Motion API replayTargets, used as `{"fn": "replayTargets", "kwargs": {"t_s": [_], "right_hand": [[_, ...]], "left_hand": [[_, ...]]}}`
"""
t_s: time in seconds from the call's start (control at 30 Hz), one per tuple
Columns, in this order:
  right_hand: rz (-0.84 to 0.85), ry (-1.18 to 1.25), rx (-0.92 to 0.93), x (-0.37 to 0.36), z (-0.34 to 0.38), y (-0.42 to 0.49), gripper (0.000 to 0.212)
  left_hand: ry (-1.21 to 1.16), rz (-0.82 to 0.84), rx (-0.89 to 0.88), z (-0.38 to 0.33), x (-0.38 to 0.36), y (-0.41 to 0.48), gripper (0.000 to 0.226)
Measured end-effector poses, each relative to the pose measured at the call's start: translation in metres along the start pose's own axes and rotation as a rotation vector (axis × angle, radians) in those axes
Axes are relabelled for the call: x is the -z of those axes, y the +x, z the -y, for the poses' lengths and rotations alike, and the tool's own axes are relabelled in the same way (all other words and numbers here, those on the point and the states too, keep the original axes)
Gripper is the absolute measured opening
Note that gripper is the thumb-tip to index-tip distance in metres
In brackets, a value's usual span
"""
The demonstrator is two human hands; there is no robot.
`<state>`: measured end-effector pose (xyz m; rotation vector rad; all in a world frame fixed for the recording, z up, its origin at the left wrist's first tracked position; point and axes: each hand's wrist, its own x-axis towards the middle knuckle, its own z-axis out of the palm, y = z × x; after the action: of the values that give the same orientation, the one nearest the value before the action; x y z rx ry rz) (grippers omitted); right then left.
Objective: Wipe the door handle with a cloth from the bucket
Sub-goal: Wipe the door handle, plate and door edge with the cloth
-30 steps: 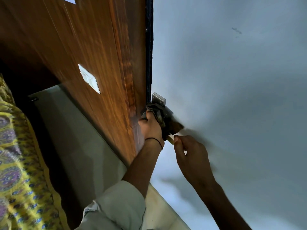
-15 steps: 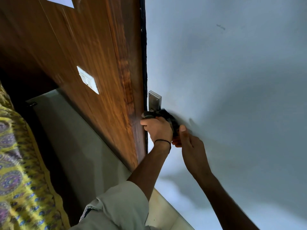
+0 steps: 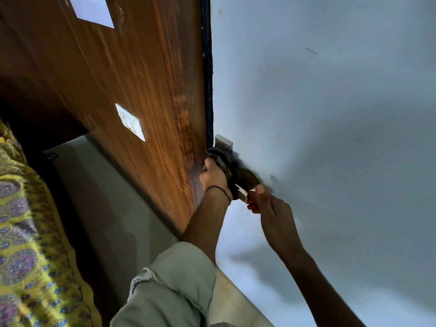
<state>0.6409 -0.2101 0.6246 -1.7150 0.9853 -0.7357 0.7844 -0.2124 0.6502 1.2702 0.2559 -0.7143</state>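
Note:
The metal door handle plate (image 3: 223,143) is fixed on the pale blue door (image 3: 330,114), close to its dark edge. A dark cloth (image 3: 226,161) is wrapped over the handle just below the plate. My left hand (image 3: 213,177) is shut on the cloth and presses it against the handle. My right hand (image 3: 271,208) pinches the lower end of the handle (image 3: 245,193), where a pale tip shows beneath the cloth. The bucket is out of sight.
A brown wooden panel (image 3: 141,90) with a white switch plate (image 3: 131,122) stands left of the door. Yellow patterned fabric (image 3: 26,232) fills the lower left. My rolled-up sleeve (image 3: 174,279) is at the bottom centre.
My left hand has slid the cloth along the handle, up and back down. My right hand has shifted down to the handle's lower end. The camera view has tilted slightly.

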Motion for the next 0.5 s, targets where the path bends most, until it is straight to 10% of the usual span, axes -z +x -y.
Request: {"fn": "replayTargets", "kwargs": {"t_s": [0.5], "right_hand": [[0.049,-0.050,0.013,0.009,0.006,-0.010,0.062]], "left_hand": [[0.208,0.097,-0.133,0.050,0.005,-0.041,0.033]]}}
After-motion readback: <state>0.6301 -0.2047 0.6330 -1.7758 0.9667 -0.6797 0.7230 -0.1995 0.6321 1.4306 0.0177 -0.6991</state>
